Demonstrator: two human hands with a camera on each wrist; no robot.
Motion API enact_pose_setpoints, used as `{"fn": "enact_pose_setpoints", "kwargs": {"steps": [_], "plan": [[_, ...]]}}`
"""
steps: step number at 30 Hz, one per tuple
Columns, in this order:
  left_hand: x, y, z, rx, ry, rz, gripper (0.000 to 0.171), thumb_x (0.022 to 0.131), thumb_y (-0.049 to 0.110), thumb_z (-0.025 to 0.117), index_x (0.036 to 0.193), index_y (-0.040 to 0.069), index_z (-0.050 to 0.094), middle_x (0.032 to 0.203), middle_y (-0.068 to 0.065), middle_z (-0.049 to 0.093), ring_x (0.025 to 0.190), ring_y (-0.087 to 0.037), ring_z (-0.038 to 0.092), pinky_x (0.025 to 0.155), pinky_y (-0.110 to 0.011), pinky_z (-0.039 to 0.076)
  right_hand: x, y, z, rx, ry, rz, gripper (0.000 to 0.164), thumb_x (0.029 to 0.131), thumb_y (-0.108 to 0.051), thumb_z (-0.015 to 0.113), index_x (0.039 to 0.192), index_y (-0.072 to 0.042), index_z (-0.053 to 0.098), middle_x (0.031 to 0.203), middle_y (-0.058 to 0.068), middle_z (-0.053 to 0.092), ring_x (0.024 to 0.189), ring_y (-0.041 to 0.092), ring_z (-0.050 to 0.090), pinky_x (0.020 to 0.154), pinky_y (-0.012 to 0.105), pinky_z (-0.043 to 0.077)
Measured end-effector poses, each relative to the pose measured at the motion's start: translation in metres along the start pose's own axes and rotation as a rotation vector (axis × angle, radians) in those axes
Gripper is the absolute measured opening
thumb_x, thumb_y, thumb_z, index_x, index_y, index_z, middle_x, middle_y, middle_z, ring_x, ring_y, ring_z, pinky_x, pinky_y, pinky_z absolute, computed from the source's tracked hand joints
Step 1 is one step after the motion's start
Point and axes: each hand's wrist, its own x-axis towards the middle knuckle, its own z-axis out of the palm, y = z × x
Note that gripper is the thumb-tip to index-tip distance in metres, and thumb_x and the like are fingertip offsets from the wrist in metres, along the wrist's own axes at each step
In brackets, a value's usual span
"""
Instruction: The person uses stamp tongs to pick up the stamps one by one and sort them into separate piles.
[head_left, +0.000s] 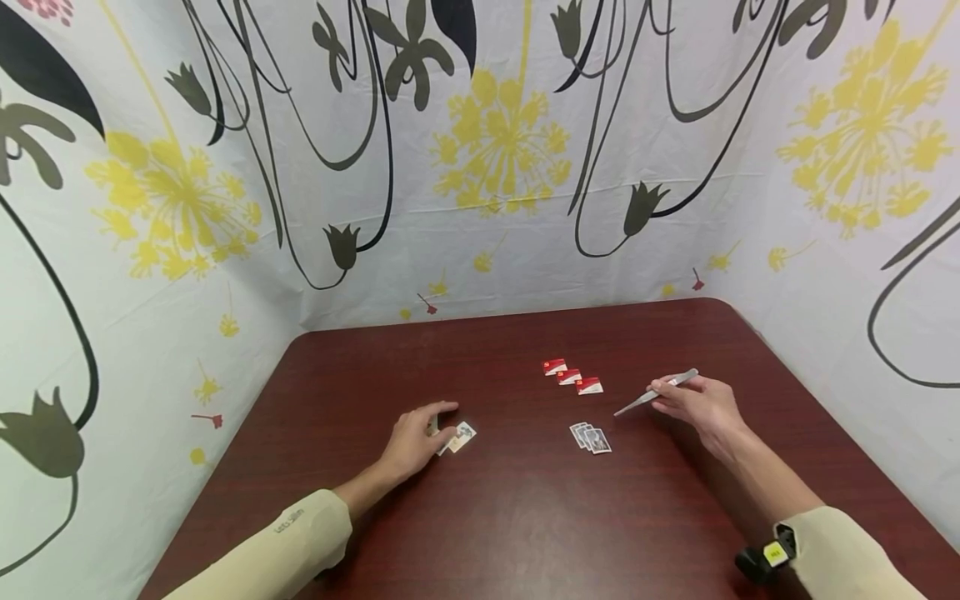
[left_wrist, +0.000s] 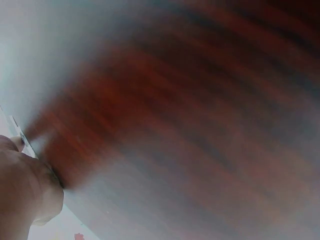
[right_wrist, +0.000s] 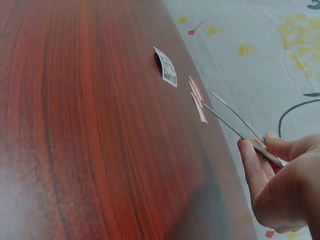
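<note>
In the head view my left hand [head_left: 411,440] is low over a few small white-bordered, stamp-like paper pieces [head_left: 463,435], with thumb and forefinger apart around them; part of these pieces is hidden under it. My right hand [head_left: 705,407] holds silver tweezers [head_left: 637,404] between thumb and fingers. Their tips point left, toward a fanned group of grey stamp-like pieces [head_left: 592,438]. In the right wrist view the two arms of the tweezers [right_wrist: 231,121] stand apart with nothing between them. Blur hides most of what my left hand [left_wrist: 30,185] touches in the left wrist view.
Three red-and-white paper pieces [head_left: 569,377] lie overlapped in a diagonal row farther back on the dark red-brown table [head_left: 495,517]. A white floral cloth [head_left: 495,267] hangs behind the table and along both sides. A black wrist device [head_left: 765,557] sits at my right cuff.
</note>
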Motion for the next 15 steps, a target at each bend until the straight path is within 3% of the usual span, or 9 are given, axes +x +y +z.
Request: {"fn": "enact_pose_setpoints", "kwargs": {"steps": [2,4,10,15], "plan": [[0.000,0.001,0.000,0.000,0.003,0.003,0.043,0.096,0.018,0.081,0.138,0.016,0.072,0.122,-0.002,0.074,0.062,-0.006,0.040,0.085,-0.038,0.047,0.000,-0.001,0.002,0.010,0.000,-0.014,0.014,0.099,-0.006,0.075,0.108,0.005,0.071,0.091,-0.001,0.079,0.084,0.011,0.078,0.080,0.032,0.062],[0.001,0.001,-0.001,-0.001,-0.001,0.002,0.042,0.097,0.018,0.081,0.138,0.015,0.072,0.118,-0.003,0.075,0.063,-0.007,0.039,0.086,-0.039,0.047,0.000,-0.003,0.004,0.029,-0.002,-0.021,0.013,0.099,-0.006,0.075,0.107,0.005,0.071,0.092,-0.001,0.079,0.084,0.011,0.078,0.080,0.032,0.062],[0.001,0.003,-0.002,-0.011,-0.020,-0.014,0.040,0.099,0.019,0.078,0.139,0.015,0.072,0.082,0.000,0.064,0.060,-0.005,0.038,0.084,-0.038,0.047,0.001,-0.007,0.019,0.070,-0.021,-0.029,0.011,0.099,-0.004,0.075,0.108,0.002,0.072,0.093,-0.002,0.080,0.086,0.012,0.078,0.082,0.033,0.062],[0.001,0.002,-0.004,-0.007,-0.034,-0.014,0.040,0.101,0.018,0.076,0.140,0.015,0.071,0.067,0.004,0.052,0.057,-0.005,0.036,0.081,-0.038,0.046,0.004,-0.009,0.036,0.119,-0.039,-0.038,0.008,0.099,-0.002,0.074,0.106,0.001,0.073,0.093,0.000,0.080,0.086,0.012,0.078,0.083,0.034,0.062]]}}
